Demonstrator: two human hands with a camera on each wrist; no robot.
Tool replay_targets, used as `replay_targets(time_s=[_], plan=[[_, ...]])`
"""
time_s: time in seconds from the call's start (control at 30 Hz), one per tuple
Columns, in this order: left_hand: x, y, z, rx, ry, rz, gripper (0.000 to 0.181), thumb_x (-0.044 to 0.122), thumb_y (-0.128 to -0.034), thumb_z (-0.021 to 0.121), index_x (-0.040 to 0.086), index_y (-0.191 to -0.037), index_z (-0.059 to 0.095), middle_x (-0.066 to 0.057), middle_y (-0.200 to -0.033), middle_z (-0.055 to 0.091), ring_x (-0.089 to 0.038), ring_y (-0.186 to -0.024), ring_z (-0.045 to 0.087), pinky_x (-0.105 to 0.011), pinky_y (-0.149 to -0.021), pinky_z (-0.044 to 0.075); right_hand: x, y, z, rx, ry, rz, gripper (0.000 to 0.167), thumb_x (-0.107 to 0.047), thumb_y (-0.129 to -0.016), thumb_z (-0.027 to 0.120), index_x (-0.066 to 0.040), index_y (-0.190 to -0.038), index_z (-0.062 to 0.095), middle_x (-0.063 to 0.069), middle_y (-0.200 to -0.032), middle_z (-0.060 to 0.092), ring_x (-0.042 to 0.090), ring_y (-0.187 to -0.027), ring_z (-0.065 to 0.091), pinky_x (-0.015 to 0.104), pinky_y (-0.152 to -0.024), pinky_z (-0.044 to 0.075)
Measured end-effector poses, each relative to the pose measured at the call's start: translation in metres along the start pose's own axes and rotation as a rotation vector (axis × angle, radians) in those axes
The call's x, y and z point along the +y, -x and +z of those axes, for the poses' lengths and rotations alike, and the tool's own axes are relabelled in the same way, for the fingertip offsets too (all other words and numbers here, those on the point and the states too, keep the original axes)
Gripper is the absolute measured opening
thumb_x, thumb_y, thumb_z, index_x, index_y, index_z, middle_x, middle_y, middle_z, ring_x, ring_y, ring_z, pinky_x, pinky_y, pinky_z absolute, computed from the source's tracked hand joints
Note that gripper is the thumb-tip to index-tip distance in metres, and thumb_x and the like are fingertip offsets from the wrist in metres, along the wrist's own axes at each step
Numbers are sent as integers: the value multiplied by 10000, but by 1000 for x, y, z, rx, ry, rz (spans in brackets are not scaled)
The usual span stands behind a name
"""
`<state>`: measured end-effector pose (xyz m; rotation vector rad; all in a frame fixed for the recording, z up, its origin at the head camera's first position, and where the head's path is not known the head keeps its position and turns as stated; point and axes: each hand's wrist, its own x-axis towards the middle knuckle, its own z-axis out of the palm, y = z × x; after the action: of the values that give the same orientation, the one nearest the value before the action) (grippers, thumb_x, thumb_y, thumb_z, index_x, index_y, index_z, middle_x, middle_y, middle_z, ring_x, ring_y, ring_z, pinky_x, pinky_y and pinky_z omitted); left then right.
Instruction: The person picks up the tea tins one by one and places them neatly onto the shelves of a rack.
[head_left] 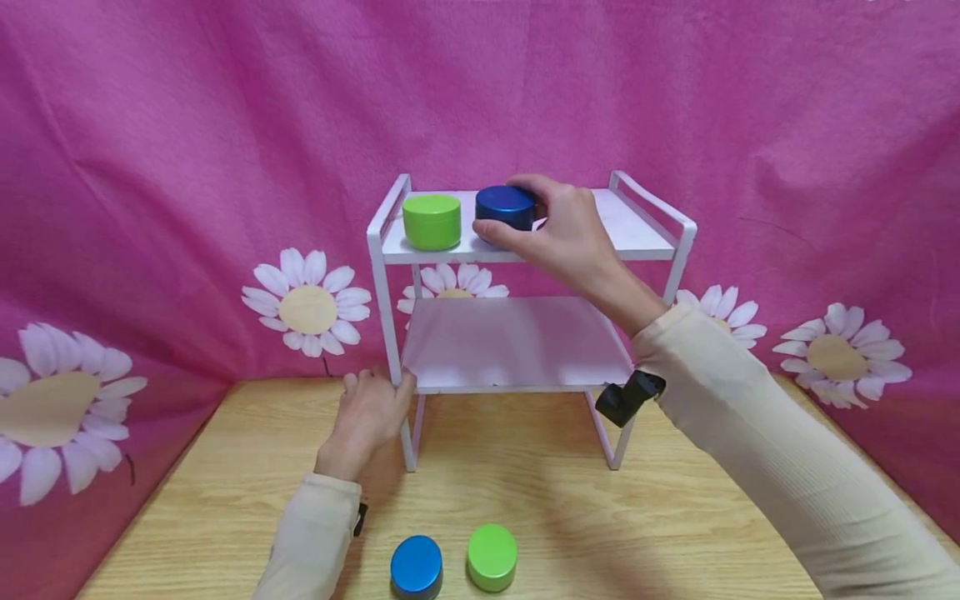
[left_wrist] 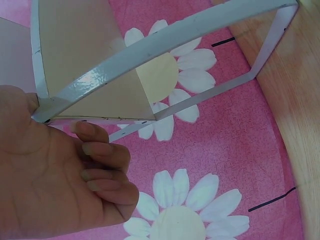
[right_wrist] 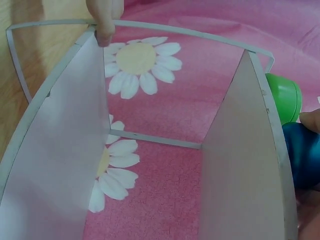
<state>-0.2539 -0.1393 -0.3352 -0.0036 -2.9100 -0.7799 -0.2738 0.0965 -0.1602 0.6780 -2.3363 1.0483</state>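
My right hand (head_left: 573, 229) grips a round dark blue container (head_left: 504, 204) between thumb and fingers, at the front of the top shelf of a white two-tier rack (head_left: 641, 237). Just left of it on that shelf stands a lime green round container (head_left: 432, 223). In the right wrist view the blue container (right_wrist: 304, 155) shows at the right edge, close to the green one (right_wrist: 285, 97). My left hand (head_left: 372, 412) holds the rack's left front leg at the lower shelf; in the left wrist view the fingers (left_wrist: 107, 155) are curled beside the frame.
On the wooden table (head_left: 262, 442), near its front, stand another blue round container (head_left: 416, 565) and another green one (head_left: 492, 557), side by side. A pink cloth (head_left: 480, 92) with white flowers hangs behind the rack. The lower shelf (head_left: 517, 342) is under the top one.
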Motion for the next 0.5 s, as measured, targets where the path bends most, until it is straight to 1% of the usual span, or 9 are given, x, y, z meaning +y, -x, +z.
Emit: replay_targets(time_s=[0.13,0.33,0.5], plan=[[0,0,1,6,-5,5,529,420,-975,282,-44,-910,527,-220,-959,508,-400,-969,399,-501,-795,401,0,0,0,1,4,14,531,-341,-793,773,-62,-1220,627,112,-1057,678,196,-897,615,257,-701,447],[1,0,0,18,-10,11,554,424,-973,275,-59,-926,543,-234,-971,515,-408,-974,401,-509,-797,401,-1,-2,2,-14,2,48,594,-355,-784,781,-49,-1261,603,114,-1095,667,194,-948,601,275,-769,464],[0,1,0,19,-8,9,553,425,-973,272,-47,-898,550,-231,-967,516,-405,-971,398,-509,-793,399,-2,-3,2,-29,21,69,622,-363,-785,777,-44,-1285,585,117,-1127,658,198,-978,600,307,-808,477]])
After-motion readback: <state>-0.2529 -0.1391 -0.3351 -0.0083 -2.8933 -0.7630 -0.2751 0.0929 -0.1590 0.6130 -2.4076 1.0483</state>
